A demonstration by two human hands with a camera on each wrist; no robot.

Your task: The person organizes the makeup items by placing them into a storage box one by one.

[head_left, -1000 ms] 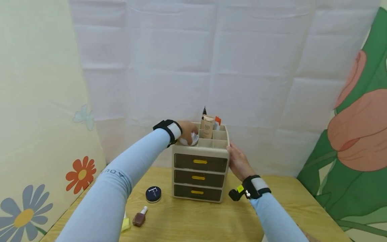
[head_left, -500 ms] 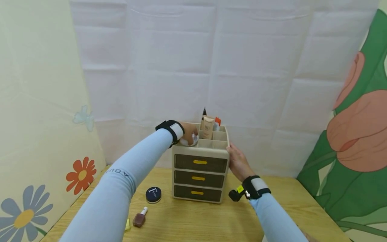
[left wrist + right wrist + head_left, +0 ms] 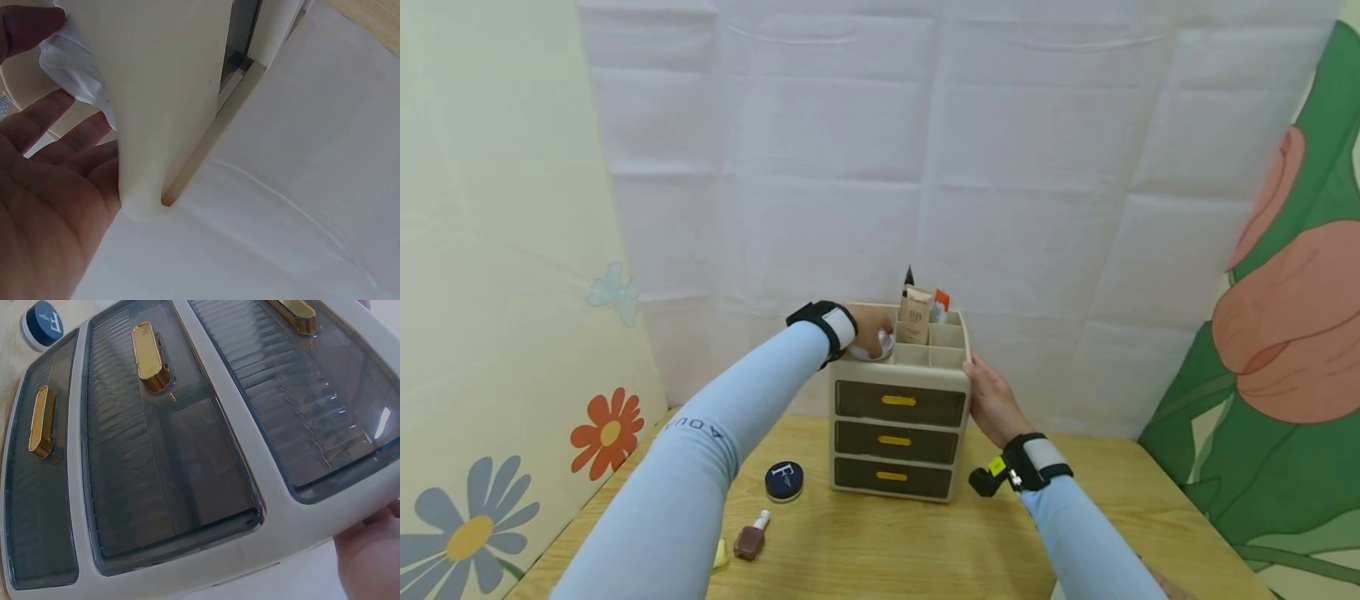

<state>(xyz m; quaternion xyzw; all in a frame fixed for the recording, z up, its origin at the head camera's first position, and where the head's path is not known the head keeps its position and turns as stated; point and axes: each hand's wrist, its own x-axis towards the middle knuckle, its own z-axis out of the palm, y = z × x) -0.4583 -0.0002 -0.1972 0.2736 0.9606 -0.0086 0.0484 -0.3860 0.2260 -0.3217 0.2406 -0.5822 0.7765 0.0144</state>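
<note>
A cream cosmetics organizer [image 3: 898, 375] with three dark drawers stands upright on the table. Over its top left compartment, my left hand [image 3: 871, 325] holds a white, crinkled soft thing [image 3: 78, 69] between thumb and fingers. In the left wrist view, the organizer's wall hides part of that thing. My right hand [image 3: 992, 400] rests along the organizer's right side, fingers pointing up near the top edge. Beige BB cream tube [image 3: 916, 315], a black pointed pen [image 3: 908, 279] and an orange-capped item [image 3: 941, 304] stand in the other top compartments.
A dark blue round compact [image 3: 784, 481] lies on the table left of the organizer. Nearer are a mauve nail polish bottle [image 3: 751, 537] and a yellow item [image 3: 721, 553] partly behind the left sleeve. A white cloth [image 3: 1037, 208] hangs close behind the organizer.
My left forearm has moved slightly right, covering more of the yellow item. The left hand stays at the top left compartment and the right hand at the organizer's side.
</note>
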